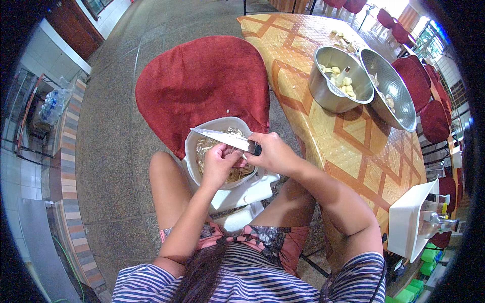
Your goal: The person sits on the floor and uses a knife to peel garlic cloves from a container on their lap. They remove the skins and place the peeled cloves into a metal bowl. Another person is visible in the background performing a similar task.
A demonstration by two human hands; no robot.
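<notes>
My right hand (273, 152) grips a kitchen knife by its black handle. The knife's broad blade (223, 139) points left across a white plastic container (190, 166), above its contents. Pinched together below the blade, the fingers of my left hand (219, 164) hold a small piece, apparently a garlic clove, mostly hidden by the fingers. My two hands meet at this piece. Dry, papery garlic skins (204, 146) fill the container, which stands between my knees at the front of a red-covered chair seat (204, 79).
On the patterned table (288, 75) to the right stands a metal pot (326, 92) with peeled garlic cloves (346, 89). A metal colander (394, 87) leans beside it, with some bulbs inside. Loose skins (344, 41) lie behind. A white bin (405, 219) holds bottles.
</notes>
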